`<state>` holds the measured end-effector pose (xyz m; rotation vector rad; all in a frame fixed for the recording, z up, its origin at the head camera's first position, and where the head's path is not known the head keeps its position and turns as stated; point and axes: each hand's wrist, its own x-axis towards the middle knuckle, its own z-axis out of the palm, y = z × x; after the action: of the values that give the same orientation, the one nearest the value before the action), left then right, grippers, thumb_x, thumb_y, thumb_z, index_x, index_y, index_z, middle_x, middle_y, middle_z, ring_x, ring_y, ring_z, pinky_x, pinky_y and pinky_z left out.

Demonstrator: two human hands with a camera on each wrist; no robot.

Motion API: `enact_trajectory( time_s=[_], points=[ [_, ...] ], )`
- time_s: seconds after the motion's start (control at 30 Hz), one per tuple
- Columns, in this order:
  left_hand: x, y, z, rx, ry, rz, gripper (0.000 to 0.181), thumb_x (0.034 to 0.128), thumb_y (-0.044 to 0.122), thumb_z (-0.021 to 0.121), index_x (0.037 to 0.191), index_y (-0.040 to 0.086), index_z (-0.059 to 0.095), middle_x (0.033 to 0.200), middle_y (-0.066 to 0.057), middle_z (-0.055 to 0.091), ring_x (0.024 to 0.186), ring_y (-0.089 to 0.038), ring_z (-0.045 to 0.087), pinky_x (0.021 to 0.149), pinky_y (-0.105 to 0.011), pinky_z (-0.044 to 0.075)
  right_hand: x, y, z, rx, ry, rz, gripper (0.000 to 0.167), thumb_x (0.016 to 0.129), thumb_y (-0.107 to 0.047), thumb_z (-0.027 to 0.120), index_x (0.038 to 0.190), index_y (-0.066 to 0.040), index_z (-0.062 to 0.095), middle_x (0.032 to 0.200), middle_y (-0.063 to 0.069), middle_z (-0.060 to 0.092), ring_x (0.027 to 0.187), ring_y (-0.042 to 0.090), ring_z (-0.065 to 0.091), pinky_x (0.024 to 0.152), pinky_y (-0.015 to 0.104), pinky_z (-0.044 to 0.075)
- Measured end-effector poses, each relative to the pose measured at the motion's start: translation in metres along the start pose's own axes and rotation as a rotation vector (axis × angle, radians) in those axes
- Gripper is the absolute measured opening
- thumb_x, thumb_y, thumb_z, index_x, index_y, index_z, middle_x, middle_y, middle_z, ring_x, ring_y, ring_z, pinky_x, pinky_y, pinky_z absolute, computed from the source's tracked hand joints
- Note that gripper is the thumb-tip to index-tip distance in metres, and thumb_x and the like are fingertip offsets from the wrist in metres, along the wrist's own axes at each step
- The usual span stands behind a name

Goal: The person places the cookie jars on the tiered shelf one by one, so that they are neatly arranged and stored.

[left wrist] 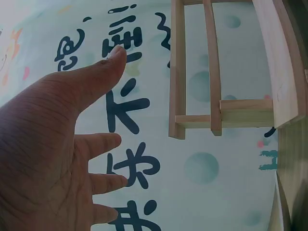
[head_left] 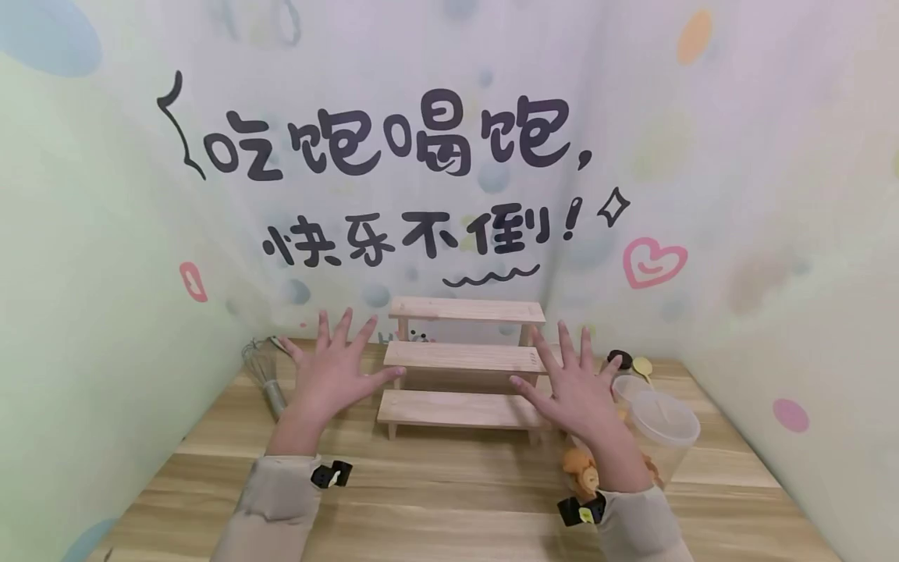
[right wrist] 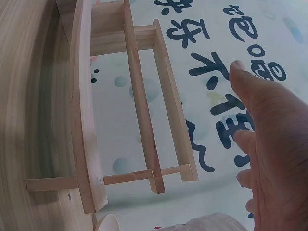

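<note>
Both hands are raised above the table with fingers spread, and neither holds anything. My left hand is in front of the left end of a three-tier wooden stand; the left wrist view shows the palm and the stand's shelves apart from it. On the other side, my right hand covers part of the stand's right end in the head view. In the right wrist view the right thumb and fingertips are apart from the shelves.
A wire whisk lies at the table's left. At the right are a translucent plastic container, a yellow spoon, a black round item and an orange-brown item partly behind the right wrist. A printed curtain hangs behind the table.
</note>
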<state>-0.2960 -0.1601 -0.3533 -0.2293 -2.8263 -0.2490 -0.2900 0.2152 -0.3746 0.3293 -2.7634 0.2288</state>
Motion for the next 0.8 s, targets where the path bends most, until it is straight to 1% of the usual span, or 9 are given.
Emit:
enact_trajectory(
  time_s=[0.2, 0.37, 0.43, 0.47, 0.53, 0.63, 0.67, 0.7, 0.8],
  points=[
    [0.006, -0.003, 0.011, -0.073, -0.034, -0.009, 0.101, 0.0828, 0.089, 0.036, 0.162, 0.03, 0.018, 0.167, -0.012, 0.013, 0.148, -0.051, 0.008, 0.091, -0.081, -0.022, 0.001, 0.001, -0.003, -0.008, 0.013, -0.006, 0.09, 0.089, -0.083, 0.035, 0.162, -0.039, 0.007, 0.168, 0.012, -0.005, 0.148, 0.042, -0.02, 0.099, 0.082, -0.019],
    [0.01, -0.001, 0.016, -0.06, -0.038, -0.016, 0.103, 0.0804, 0.091, 0.037, 0.162, 0.031, 0.018, 0.167, -0.012, 0.012, 0.149, -0.049, 0.005, 0.089, -0.08, -0.025, 0.001, 0.007, -0.014, 0.01, 0.023, -0.012, 0.09, 0.09, -0.079, 0.041, 0.162, -0.037, 0.009, 0.169, 0.011, -0.003, 0.149, 0.041, -0.019, 0.101, 0.083, -0.015],
    [0.01, 0.0, 0.017, -0.078, -0.032, -0.016, 0.104, 0.0803, 0.091, 0.037, 0.162, 0.03, 0.018, 0.167, -0.013, 0.012, 0.149, -0.049, 0.006, 0.093, -0.082, -0.02, 0.0, 0.011, -0.019, 0.017, 0.017, -0.012, 0.091, 0.091, -0.077, 0.044, 0.163, -0.033, 0.011, 0.169, 0.012, -0.001, 0.15, 0.042, -0.016, 0.101, 0.084, -0.013],
    [0.011, 0.0, 0.018, -0.116, -0.027, -0.011, 0.103, 0.082, 0.089, 0.038, 0.162, 0.028, 0.019, 0.167, -0.014, 0.013, 0.148, -0.05, 0.009, 0.097, -0.084, -0.012, -0.002, 0.013, -0.023, 0.023, 0.013, -0.01, 0.091, 0.091, -0.076, 0.046, 0.163, -0.031, 0.013, 0.169, 0.012, 0.002, 0.15, 0.044, -0.014, 0.101, 0.085, -0.011],
    [0.013, 0.0, 0.024, -0.266, -0.023, -0.018, 0.098, 0.0871, 0.083, 0.042, 0.162, 0.023, 0.021, 0.165, -0.017, 0.018, 0.147, -0.049, 0.017, 0.106, -0.081, 0.004, -0.006, 0.02, -0.03, 0.038, 0.011, -0.006, 0.09, 0.091, -0.074, 0.049, 0.162, -0.026, 0.02, 0.168, 0.014, 0.009, 0.151, 0.047, -0.006, 0.102, 0.086, -0.003],
    [0.019, -0.002, 0.041, -0.627, -0.039, -0.071, 0.089, 0.0952, 0.067, 0.051, 0.161, 0.013, 0.024, 0.161, -0.021, 0.029, 0.143, -0.048, 0.031, 0.112, -0.068, 0.029, -0.017, 0.038, -0.043, 0.072, 0.012, -0.001, 0.086, 0.093, -0.067, 0.055, 0.159, -0.017, 0.032, 0.163, 0.02, 0.023, 0.148, 0.05, 0.012, 0.105, 0.084, 0.012],
    [0.022, -0.003, 0.05, -0.755, -0.041, -0.096, 0.086, 0.0975, 0.061, 0.053, 0.16, 0.009, 0.025, 0.159, -0.023, 0.031, 0.142, -0.047, 0.034, 0.112, -0.063, 0.033, -0.021, 0.046, -0.047, 0.095, 0.013, 0.0, 0.084, 0.093, -0.064, 0.057, 0.157, -0.014, 0.035, 0.161, 0.022, 0.026, 0.146, 0.051, 0.018, 0.105, 0.082, 0.018],
    [0.025, -0.004, 0.059, -0.865, -0.042, -0.131, 0.084, 0.0988, 0.056, 0.055, 0.159, 0.007, 0.024, 0.158, -0.022, 0.034, 0.142, -0.044, 0.035, 0.114, -0.059, 0.034, -0.026, 0.055, -0.051, 0.118, 0.011, 0.001, 0.083, 0.094, -0.061, 0.06, 0.155, -0.01, 0.037, 0.159, 0.024, 0.03, 0.143, 0.052, 0.023, 0.104, 0.08, 0.023],
    [0.032, -0.009, 0.091, -1.092, -0.038, -0.209, 0.078, 0.1024, 0.048, 0.054, 0.158, 0.003, 0.024, 0.157, -0.022, 0.036, 0.142, -0.04, 0.037, 0.115, -0.053, 0.036, -0.042, 0.084, -0.06, 0.211, -0.003, -0.006, 0.079, 0.093, -0.052, 0.066, 0.15, -0.003, 0.043, 0.151, 0.028, 0.039, 0.135, 0.052, 0.035, 0.102, 0.075, 0.034]
  ],
)
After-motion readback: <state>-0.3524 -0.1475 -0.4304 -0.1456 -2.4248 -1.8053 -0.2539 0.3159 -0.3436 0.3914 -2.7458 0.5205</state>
